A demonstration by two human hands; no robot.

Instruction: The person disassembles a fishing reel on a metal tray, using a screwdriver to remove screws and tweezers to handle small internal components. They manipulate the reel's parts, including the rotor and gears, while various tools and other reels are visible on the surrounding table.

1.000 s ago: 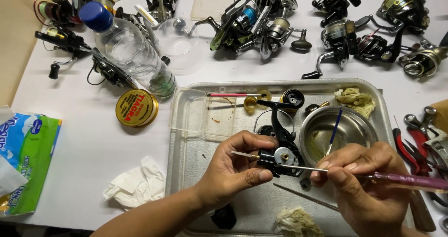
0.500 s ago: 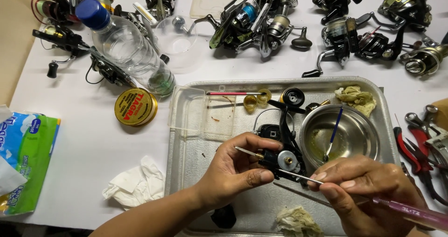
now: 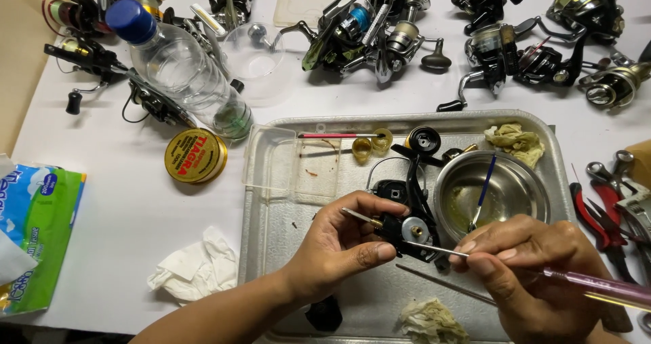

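My left hand (image 3: 339, 246) grips a black fishing reel body (image 3: 405, 223) over a metal tray (image 3: 278, 229). A thin shaft sticks out of the reel toward the left. My right hand (image 3: 525, 273) holds a screwdriver with a pink translucent handle (image 3: 597, 288); its thin metal tip touches the silver round part on the reel's side. A small steel bowl (image 3: 519, 185) with a blue-handled brush (image 3: 483, 191) in it stands just behind my right hand.
On the tray lie a clear plastic lid (image 3: 285, 161), brass rings (image 3: 371, 144), a red-tipped stick (image 3: 336, 136) and dirty rags (image 3: 515, 140). Several reels (image 3: 380, 25) line the back. A water bottle (image 3: 180, 69), yellow tin (image 3: 195, 155), tissue pack (image 3: 37, 235), crumpled tissue (image 3: 193, 269) sit left; pliers (image 3: 610, 201) right.
My right hand has drawn back toward the lower right with the screwdriver, and its tip now rests at the reel's silver part. My left hand keeps the reel almost still.
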